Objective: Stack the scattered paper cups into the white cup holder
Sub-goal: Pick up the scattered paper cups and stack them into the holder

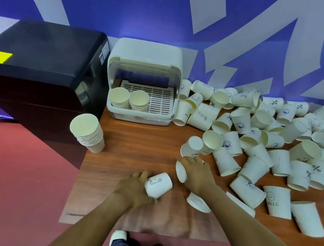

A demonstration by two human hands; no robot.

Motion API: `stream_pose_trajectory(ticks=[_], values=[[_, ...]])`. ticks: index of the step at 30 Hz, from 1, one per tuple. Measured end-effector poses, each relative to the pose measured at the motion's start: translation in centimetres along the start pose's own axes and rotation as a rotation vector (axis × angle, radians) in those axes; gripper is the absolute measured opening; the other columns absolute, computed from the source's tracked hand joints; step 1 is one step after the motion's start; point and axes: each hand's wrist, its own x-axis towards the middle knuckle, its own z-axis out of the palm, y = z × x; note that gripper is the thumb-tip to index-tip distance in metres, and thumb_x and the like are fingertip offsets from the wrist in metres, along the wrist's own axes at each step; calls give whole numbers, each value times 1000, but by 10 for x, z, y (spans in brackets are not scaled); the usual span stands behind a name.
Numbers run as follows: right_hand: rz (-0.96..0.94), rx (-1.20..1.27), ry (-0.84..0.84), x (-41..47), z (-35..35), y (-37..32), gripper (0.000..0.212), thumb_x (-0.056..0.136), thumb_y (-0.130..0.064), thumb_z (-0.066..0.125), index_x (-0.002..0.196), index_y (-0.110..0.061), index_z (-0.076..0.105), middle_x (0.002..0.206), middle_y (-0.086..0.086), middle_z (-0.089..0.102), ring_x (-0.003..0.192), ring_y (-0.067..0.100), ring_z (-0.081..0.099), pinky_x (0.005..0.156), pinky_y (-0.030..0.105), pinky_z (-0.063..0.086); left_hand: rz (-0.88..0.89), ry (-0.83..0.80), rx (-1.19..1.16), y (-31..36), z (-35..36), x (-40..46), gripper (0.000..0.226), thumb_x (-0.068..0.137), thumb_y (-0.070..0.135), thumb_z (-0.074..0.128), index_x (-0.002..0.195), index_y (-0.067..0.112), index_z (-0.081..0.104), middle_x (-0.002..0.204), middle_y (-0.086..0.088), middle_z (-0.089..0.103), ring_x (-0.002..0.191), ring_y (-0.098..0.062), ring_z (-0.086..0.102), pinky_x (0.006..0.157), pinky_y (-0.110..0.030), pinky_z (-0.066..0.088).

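**A:** Dozens of loose cups (252,141) are lying across the right half of the wooden table (136,140) in the head view, most of them on their sides and touching one another. What are the hands doing?

**B:** The left hand (132,188) is gripping a cup with a small drawing on it (159,184), fingers curled round its base end while it is lying tilted near the front edge. The right hand (196,174) is curling over another cup on its side (180,172), mouth facing left.

**A:** And the white cup holder (144,78)?

**B:** It is sitting at the back, lid raised, with two short stacks (129,100) standing upright in the left of its tray. A taller stack (88,134) is standing right at the table's left edge, well apart from the holder.

**A:** What worries you?

**B:** That edge stack, mostly. I judge that a passing forearm is likely to knock it to the floor. Squeezing either held cup too hard is risking a crushed rim, which would stop it nesting. Also, the right forearm is reaching over cups (199,202) near the front edge, so drawing it back carelessly could roll them off.
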Motion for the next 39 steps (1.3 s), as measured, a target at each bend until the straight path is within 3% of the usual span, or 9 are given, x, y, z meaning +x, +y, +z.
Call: stream_pose_trajectory(ticks=[8, 12, 16, 20, 22, 27, 34, 39], values=[[13, 70, 65, -1, -10, -6, 67, 86, -30, 57, 146, -29, 27, 144, -4, 39, 126, 23, 39, 99, 36, 35, 46, 127, -95, 3, -16, 6, 74, 66, 47, 75, 127, 29, 35, 128, 1, 48, 115, -23, 52, 91, -34, 47], [55, 177, 135, 0, -30, -10, 85, 80, -41, 65, 149, -27, 19, 142, -2, 39, 121, 22, 47, 91, 33, 44, 75, 202, -129, 10, -60, 0, 70, 64, 54, 77, 107, 23, 31, 116, -3, 47, 105, -27, 52, 87, -39, 47], [113, 284, 187, 7, -54, -22, 94, 75, -45, 71, 150, -26, 18, 146, 1, 34, 128, 22, 42, 92, 38, 48, 154, 277, -123, 14, -107, -10, 79, 72, 60, 70, 132, 26, 32, 126, -1, 40, 115, -25, 49, 93, -39, 45], [130, 374, 210, 18, -78, -38, 92, 72, -45, 72, 147, -27, 23, 141, 1, 35, 127, 23, 41, 97, 41, 45, 202, 404, -101, 12, -143, -20, 77, 78, 61, 64, 141, 32, 31, 136, -2, 39, 126, -24, 41, 101, -38, 41], [126, 433, 232, 24, -89, -46, 87, 68, -46, 73, 142, -30, 30, 133, 0, 40, 122, 23, 45, 91, 40, 46, 207, 457, -56, 7, -158, -25, 74, 81, 59, 61, 143, 34, 29, 139, -3, 36, 129, -26, 38, 102, -40, 40], [140, 470, 309, 40, -117, -65, 77, 70, -42, 77, 134, -25, 37, 126, 1, 45, 111, 21, 49, 77, 31, 41, 215, 520, 8, -9, -190, -32, 67, 85, 46, 58, 145, 39, 28, 137, -2, 29, 126, -25, 27, 100, -39, 39], [99, 545, 343, 59, -132, -81, 72, 71, -33, 76, 131, -24, 38, 124, -2, 46, 109, 19, 51, 82, 35, 47, 229, 573, -1, -20, -219, -30, 72, 81, 32, 64, 145, 25, 31, 137, -2, 28, 128, -24, 27, 102, -37, 38], [63, 594, 355, 88, -146, -71, 77, 68, -29, 77, 133, -23, 37, 129, -5, 46, 115, 17, 49, 89, 37, 47, 164, 621, -35, -23, -238, -9, 67, 78, 29, 71, 136, 18, 40, 137, 0, 31, 125, -24, 39, 100, -36, 44]])
